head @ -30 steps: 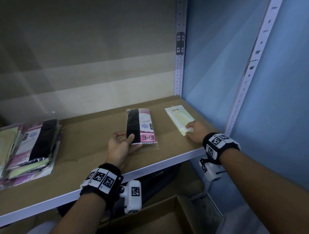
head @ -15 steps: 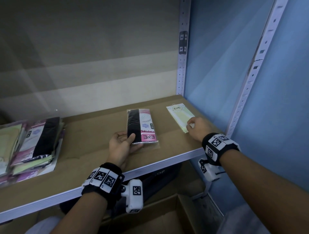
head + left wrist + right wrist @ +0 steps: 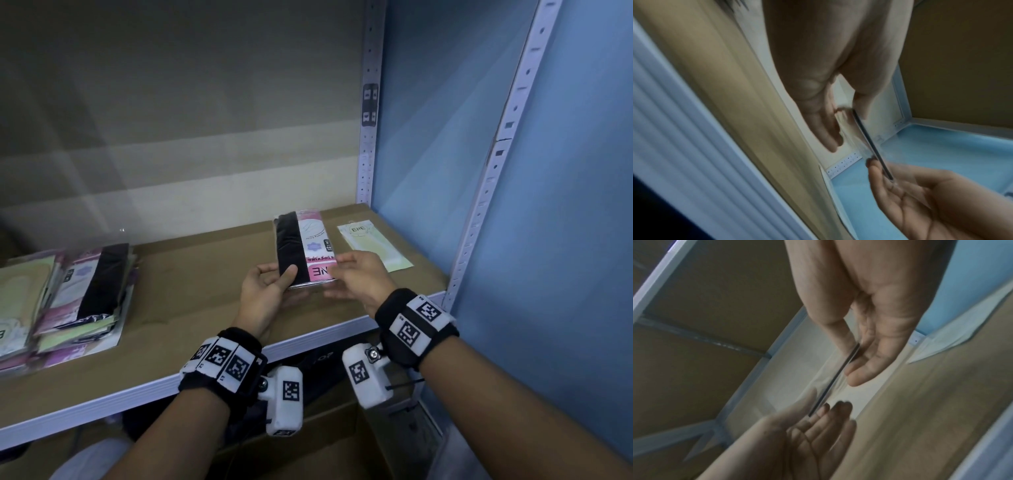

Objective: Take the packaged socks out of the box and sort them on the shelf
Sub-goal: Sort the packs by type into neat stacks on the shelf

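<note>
On the shelf (image 3: 212, 346), one stack of sock packs (image 3: 68, 294) lies far left and one pale pack (image 3: 373, 246) far right; between them, above its front, left hand (image 3: 263, 298) and right hand (image 3: 363, 277) pinch one black-and-pink pack (image 3: 303, 250). Wrist views show only its thin edge.

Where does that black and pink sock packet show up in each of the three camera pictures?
Head: the black and pink sock packet is at centre, face up, held between the left hand and right hand.
Left wrist: seen edge-on as a thin dark line, right of centre.
Right wrist: edge-on again, at centre.
Shared landmark: the brown shelf board, in all three views.
</note>
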Available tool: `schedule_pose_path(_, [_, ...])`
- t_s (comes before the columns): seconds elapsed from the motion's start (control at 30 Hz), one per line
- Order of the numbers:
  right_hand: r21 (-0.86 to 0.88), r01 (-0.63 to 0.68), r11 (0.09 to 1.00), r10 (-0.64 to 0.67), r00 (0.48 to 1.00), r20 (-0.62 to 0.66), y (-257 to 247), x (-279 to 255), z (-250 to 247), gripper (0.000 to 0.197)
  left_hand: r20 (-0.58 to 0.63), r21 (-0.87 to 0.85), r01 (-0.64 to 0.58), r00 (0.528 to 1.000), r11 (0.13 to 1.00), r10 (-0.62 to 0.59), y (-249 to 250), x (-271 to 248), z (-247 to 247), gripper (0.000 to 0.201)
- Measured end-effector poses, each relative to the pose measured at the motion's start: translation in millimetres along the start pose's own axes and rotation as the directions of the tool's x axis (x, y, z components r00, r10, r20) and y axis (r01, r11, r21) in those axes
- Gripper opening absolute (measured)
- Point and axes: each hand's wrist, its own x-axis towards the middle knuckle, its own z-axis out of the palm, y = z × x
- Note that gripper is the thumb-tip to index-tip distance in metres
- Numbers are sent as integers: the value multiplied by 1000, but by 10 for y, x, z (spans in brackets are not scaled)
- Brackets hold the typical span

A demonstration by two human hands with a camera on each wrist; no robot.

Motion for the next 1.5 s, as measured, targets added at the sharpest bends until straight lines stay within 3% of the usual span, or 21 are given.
schedule_pose_path(0.1, [54,0,999,1,1000,-25,-14,-21,-101,20,-46,240,-29,998,970,42,33,38,-99,37])
schedule_pose_path(0.23, [-51,-16,999,13,998,-67,-17,-11,-323,24,-108,482,-150,968,863,228,176,107,-288,39])
schedule_pose_path(0.33, [-167,-33,985,26,999,-45,-23,1,-494,27,-168,574,-117,952,810,256,286,168,-435,41])
schedule_pose_path(0.4, [-233,-32,972,20,998,-53,-31,13,-575,27,-168,524,-17,978,852,122,323,195,-511,38])
schedule_pose_path(0.5, [-282,-43,958,31,998,-45,-48,3,-616,27,-15,429,126,991,894,-133,296,132,-531,29])
schedule_pose_path(0.63, [-276,-32,961,23,999,-38,-65,20,-621,30,30,338,132,988,932,-151,189,105,-524,18])
schedule_pose_path(0.73, [-250,-36,968,23,998,-55,-64,48,-657,26,67,222,206,972,953,-226,164,107,-509,26])
schedule_pose_path(0.87, [-107,-56,993,37,985,-169,-59,60,-688,23,90,19,197,976,980,-198,218,129,-473,29])
schedule_pose_path(1.03, [131,-4,991,49,938,-342,4,37,-675,20,8,-91,118,993,989,-118,274,114,-438,14])
schedule_pose_path(1.17, [66,-91,994,103,972,-213,106,20,-457,39,-51,-203,69,995,977,-81,221,141,-417,31])
schedule_pose_path(1.37, [31,-83,996,81,995,53,157,-89,63,36,-31,-329,52,997,943,-66,85,7,-275,56])
schedule_pose_path(1.5, [51,-22,998,21,1000,21,197,-75,304,32,26,-310,58,998,949,-52,-7,-90,-174,49])
